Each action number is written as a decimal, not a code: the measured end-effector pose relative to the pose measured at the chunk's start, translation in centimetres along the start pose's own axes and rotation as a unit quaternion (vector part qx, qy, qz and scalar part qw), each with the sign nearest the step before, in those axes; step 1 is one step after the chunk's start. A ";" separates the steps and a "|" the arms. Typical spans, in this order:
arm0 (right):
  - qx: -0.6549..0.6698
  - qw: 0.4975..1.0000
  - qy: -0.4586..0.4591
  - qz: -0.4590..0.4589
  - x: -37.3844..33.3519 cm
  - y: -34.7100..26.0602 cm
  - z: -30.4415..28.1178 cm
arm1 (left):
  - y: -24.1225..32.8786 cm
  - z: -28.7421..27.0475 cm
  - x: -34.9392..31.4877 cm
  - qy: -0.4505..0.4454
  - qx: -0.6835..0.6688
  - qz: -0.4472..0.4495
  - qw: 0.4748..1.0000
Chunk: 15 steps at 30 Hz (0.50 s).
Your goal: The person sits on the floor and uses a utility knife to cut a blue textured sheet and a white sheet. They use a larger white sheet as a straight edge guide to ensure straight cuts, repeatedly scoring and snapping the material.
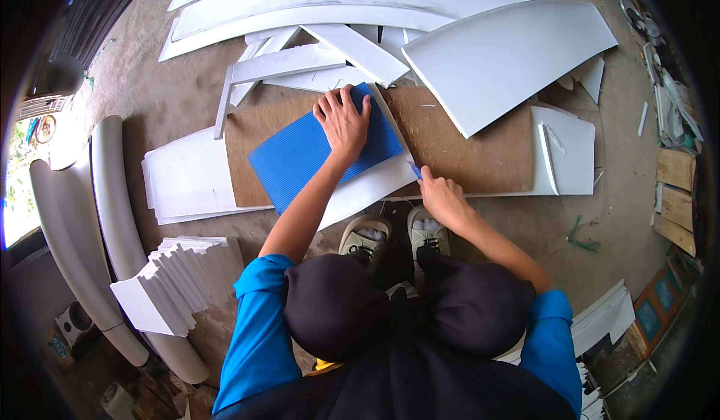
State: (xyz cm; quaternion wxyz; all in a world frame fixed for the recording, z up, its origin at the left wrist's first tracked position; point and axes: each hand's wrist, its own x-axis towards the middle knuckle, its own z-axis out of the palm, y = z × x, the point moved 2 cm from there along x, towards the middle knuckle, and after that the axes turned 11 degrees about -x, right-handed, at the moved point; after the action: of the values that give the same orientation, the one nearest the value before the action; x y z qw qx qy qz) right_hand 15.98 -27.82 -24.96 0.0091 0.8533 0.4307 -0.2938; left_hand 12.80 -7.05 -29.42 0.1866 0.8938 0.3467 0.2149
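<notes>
A blue ribbed plastic sheet (289, 166) lies at a slant over a white sheet (358, 195), whose near and right margins stick out from under it. My left hand (345, 122) rests on top of the blue sheet near its far edge, fingers apart and slightly bent. Just off the right edge of the white sheet, my right hand (444, 199) is closed round a blue utility knife (416, 170). Its tip is beside that edge; whether the blade touches it, I cannot tell. Both sheets rest on a brown board (472, 146).
Beyond the board lie large white panels (517, 52) and loose white strips (289, 61). A pale pen-like tool (555, 138) lies at right. Left are stacked white pieces (176, 281) and long white rolls (120, 187). My shoes (365, 234) stand at the board's near edge.
</notes>
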 end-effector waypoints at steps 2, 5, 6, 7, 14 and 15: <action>0.000 1.000 0.002 -0.019 0.3 0.1 -1.6 | -0.2 -0.1 0.5 0.018 0.003 0.009 1.000; 0.016 0.995 0.097 -0.028 2.6 -0.3 -4.5 | -0.3 -0.3 0.3 0.012 0.004 0.006 1.000; 0.055 0.986 0.152 -0.030 4.1 -0.3 -5.1 | -0.1 -0.2 0.2 0.013 0.001 0.007 1.000; 0.049 0.985 0.160 -0.040 6.1 -0.6 -5.9 | -0.2 -0.2 0.2 0.015 0.001 0.007 1.000; -0.045 0.980 0.183 -0.067 14.4 -2.9 -6.6 | -0.4 -0.1 0.5 -0.012 -0.016 -0.013 1.000; -0.051 0.981 0.172 -0.068 14.5 -3.0 -6.3 | -0.5 -0.1 0.4 -0.011 -0.015 -0.014 1.000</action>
State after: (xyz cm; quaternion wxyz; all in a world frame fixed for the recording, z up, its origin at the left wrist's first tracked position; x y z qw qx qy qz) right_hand 23.48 -13.70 -26.44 -0.0416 0.8582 0.4972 -0.1205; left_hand 12.78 -6.41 -29.42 0.2067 0.8883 0.3541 0.2070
